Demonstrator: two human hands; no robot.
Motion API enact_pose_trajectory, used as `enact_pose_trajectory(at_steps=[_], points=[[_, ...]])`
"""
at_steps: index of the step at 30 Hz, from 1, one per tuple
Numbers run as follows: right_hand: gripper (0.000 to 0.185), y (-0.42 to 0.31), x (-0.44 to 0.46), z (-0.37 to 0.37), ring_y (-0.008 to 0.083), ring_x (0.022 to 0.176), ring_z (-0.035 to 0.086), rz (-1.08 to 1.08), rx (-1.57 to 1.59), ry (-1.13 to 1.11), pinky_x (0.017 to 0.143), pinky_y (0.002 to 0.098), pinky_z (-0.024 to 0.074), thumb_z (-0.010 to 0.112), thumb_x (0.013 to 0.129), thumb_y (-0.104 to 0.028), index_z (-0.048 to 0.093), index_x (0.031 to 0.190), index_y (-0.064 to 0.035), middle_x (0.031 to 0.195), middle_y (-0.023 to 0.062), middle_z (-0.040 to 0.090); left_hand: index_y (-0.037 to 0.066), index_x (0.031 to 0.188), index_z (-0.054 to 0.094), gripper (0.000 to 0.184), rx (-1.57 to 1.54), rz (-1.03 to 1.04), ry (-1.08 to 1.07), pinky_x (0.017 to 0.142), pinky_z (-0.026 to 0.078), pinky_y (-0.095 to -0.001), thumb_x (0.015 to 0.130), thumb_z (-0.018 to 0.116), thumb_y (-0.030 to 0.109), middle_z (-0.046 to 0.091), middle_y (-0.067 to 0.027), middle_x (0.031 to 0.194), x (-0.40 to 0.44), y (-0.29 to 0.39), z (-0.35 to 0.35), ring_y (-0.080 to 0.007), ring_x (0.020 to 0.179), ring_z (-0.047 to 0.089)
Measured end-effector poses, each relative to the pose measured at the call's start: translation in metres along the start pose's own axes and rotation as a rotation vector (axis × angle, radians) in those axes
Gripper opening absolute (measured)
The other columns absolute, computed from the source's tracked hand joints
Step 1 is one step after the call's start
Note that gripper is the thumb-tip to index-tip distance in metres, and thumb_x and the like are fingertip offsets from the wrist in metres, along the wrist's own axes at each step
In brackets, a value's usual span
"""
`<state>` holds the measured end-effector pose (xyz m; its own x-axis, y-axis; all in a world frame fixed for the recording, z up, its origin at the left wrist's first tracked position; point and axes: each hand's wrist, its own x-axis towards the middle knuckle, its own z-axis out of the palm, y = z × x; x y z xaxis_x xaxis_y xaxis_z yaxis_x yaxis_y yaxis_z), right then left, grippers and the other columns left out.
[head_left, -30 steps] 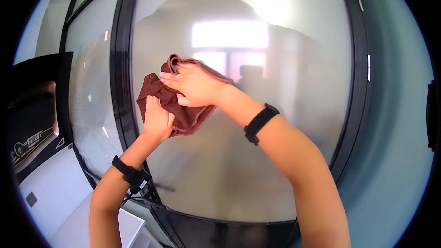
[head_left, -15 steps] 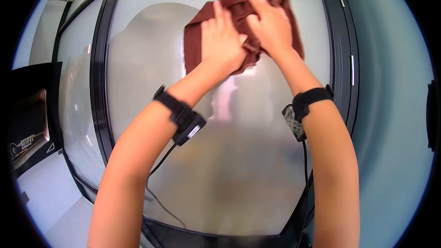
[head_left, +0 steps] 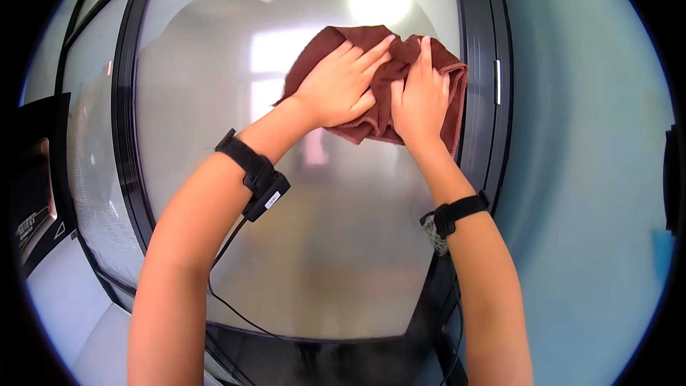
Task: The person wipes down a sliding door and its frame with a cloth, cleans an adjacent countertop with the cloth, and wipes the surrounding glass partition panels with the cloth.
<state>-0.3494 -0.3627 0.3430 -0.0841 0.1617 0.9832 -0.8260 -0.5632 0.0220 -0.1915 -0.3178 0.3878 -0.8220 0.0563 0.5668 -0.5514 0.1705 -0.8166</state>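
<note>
A dark brown cloth (head_left: pixel 384 93) is spread and bunched against the upper part of a glossy, reflective panel (head_left: pixel 300 250). My left hand (head_left: pixel 341 82) lies on the left part of the cloth, fingers stretched out and thumb apart. On its right part rests my right hand (head_left: pixel 423 104), fingers extended upward and pressing flat. Folds of the cloth stand up between the two hands. The cloth's right edge reaches the panel's black frame (head_left: pixel 477 64).
Each wrist wears a black strap with a small device, such as the left device (head_left: pixel 266 193), and a cable hangs down. A bluish wall (head_left: pixel 579 171) stands to the right. Another framed pane (head_left: pixel 100 136) and a black printed sign (head_left: pixel 43 179) are at left.
Both hands and the cloth have moved right and down across the panel, up to its right frame. My left hand has turned more toward the right. The camera view has shifted rightward.
</note>
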Motion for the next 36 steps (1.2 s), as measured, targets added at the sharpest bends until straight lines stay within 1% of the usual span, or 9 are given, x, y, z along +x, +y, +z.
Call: enact_pose_trajectory(at_steps=[4,8,12,16,19,21,24,32,36], points=[[0.059,0.02,-0.034,-0.021,0.0297,0.093,0.055,-0.159,0.065,-0.088,0.098,0.0426,0.0343,0.054,0.075,-0.015,0.042,0.129,0.0039,0.139,0.0115,0.037,-0.007,0.132,0.031,0.063,-0.429,0.028,-0.063,0.097,0.033,-0.0427,0.074,0.046,0.013,0.019,-0.0211,0.147,-0.028,0.025,0.006,-0.0389,0.101,0.041],[0.06,0.03,-0.045,-0.034,0.0289,0.095,0.054,-0.299,0.163,-0.156,0.098,0.0433,0.0337,0.055,0.075,-0.014,0.04,0.131,0.0008,0.14,0.012,0.036,0.001,0.137,0.031,0.068,-0.611,-0.036,-0.287,0.103,0.031,-0.0442,0.073,0.051,0.012,0.022,-0.0125,0.148,-0.041,0.027,-0.012,-0.0378,0.113,0.04],[0.062,0.033,-0.039,-0.032,0.0288,0.098,0.053,-0.317,0.164,-0.197,0.099,0.0439,0.0327,0.056,0.076,-0.016,0.037,0.134,-0.0021,0.141,0.0122,0.035,0.002,0.136,0.034,0.064,-0.409,0.086,-0.175,0.1,0.032,-0.0443,0.076,0.05,0.018,0.027,-0.0135,0.146,-0.043,-0.003,-0.018,-0.0405,0.113,0.041],[0.061,0.02,-0.047,-0.022,0.0352,0.1,0.049,-0.182,0.148,-0.186,0.098,0.0442,0.0322,0.054,0.082,-0.024,0.035,0.137,-0.0058,0.146,0.0096,0.028,0.002,0.134,0.037,0.06,-0.136,-0.099,-0.092,0.093,0.036,-0.0428,0.079,0.046,0.026,0.027,-0.0118,0.147,-0.063,-0.026,-0.036,-0.0369,0.095,0.045],[0.063,0.003,-0.054,-0.014,0.0322,0.094,0.051,-0.159,0.147,-0.197,0.098,0.045,0.0322,0.055,0.083,-0.027,0.033,0.138,-0.0065,0.147,0.0098,0.026,0.005,0.135,0.037,0.063,-0.07,-0.234,-0.119,0.092,0.037,-0.04,0.077,0.048,0.025,0.028,-0.0088,0.147,-0.089,-0.032,-0.046,-0.0313,0.086,0.043],[0.063,-0.01,-0.053,-0.006,0.0316,0.094,0.052,-0.191,0.134,-0.197,0.098,0.0458,0.0315,0.055,0.083,-0.028,0.033,0.138,-0.0061,0.147,0.0104,0.026,0.007,0.135,0.037,0.064,-0.074,-0.287,-0.126,0.098,0.033,-0.0446,0.075,0.049,0.025,0.028,-0.0071,0.147,-0.104,-0.036,-0.051,-0.0303,0.087,0.044],[0.064,-0.022,-0.052,0.011,0.0308,0.093,0.052,-0.226,0.132,-0.2,0.099,0.0476,0.0303,0.055,0.083,-0.029,0.033,0.138,-0.0054,0.147,0.0115,0.025,0.014,0.136,0.038,0.063,0.047,-0.365,-0.111,0.107,0.014,-0.0586,0.075,0.048,0.026,0.026,-0.0046,0.148,-0.124,-0.036,-0.049,-0.0336,0.115,0.044],[0.076,-0.023,-0.041,0.073,0.0326,0.091,0.052,-0.391,0.173,-0.135,0.096,0.0492,0.0322,0.063,0.072,-0.04,0.037,0.135,-0.0054,0.145,0.0139,0.028,0.015,0.138,0.036,0.066,0.182,-0.513,-0.196,0.107,0.014,-0.0585,0.075,0.05,0.027,0.022,-0.0067,0.149,-0.16,-0.043,-0.028,-0.0371,0.121,0.039],[0.073,-0.027,-0.029,0.093,0.0301,0.089,0.053,-0.417,0.142,-0.121,0.095,0.0475,0.0344,0.06,0.073,-0.044,0.04,0.134,-0.0089,0.145,0.008,0.03,0.011,0.138,0.033,0.066,0.196,-0.608,-0.216,0.105,0.018,-0.0583,0.076,0.052,0.025,0.021,-0.0092,0.149,-0.17,-0.04,-0.023,-0.0377,0.123,0.037]])
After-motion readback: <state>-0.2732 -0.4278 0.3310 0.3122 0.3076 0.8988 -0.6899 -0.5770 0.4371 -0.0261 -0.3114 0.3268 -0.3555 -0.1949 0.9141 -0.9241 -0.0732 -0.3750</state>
